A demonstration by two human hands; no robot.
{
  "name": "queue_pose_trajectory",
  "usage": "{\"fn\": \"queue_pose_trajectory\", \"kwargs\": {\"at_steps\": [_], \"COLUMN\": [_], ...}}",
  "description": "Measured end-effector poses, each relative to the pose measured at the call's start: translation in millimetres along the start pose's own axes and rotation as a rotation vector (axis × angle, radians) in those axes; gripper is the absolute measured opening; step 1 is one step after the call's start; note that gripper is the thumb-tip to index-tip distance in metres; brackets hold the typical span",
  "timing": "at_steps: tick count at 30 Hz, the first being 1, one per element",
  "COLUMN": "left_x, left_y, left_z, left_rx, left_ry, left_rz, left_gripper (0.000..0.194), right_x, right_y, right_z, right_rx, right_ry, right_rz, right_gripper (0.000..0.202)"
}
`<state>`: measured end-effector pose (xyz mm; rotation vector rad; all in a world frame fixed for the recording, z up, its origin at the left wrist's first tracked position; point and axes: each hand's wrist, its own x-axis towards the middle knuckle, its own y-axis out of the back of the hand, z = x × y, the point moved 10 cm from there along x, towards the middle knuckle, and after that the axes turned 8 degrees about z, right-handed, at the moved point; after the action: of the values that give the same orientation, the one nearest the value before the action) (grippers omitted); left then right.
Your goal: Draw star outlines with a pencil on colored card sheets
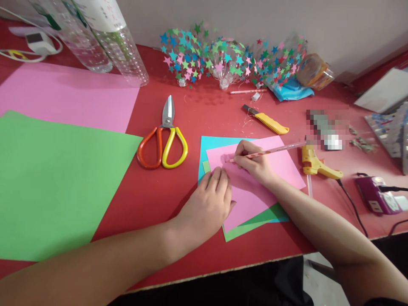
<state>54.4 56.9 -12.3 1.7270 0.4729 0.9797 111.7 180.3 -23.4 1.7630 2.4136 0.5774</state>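
Observation:
A pink sheet of paper (255,199) lies askew over a green sheet (234,233) and a blue sheet (207,146) on the red table. My right hand (253,163) grips a patterned pencil (274,149), its tip touching the pink sheet near the upper left. Flat on the left edge of the stack rests my left hand (216,197), fingers stretched out and holding nothing. To the left are scissors (167,136) with one red and one yellow handle, blades pointing away. A yellow utility knife (267,120) lies beyond the papers.
Large green (63,182) and pink (73,97) sheets cover the table's left side. Clear bottles (124,55) stand behind them. Star-covered clear balls (228,63) line the wall. At right are a yellow glue gun (318,165) with its cord and a purple power socket (378,197).

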Motion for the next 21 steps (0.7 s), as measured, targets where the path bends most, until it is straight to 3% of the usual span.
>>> {"fn": "queue_pose_trajectory", "kwargs": {"at_steps": [21], "left_x": [-0.6], "left_y": [-1.2], "left_z": [0.7], "left_rx": [0.019], "left_ry": [0.006], "left_rz": [0.009], "left_gripper": [0.051], "right_x": [-2.3], "right_y": [-11.7], "right_z": [-6.0], "right_rx": [-0.047], "right_ry": [0.095], "right_rz": [-0.046], "right_gripper": [0.013]}}
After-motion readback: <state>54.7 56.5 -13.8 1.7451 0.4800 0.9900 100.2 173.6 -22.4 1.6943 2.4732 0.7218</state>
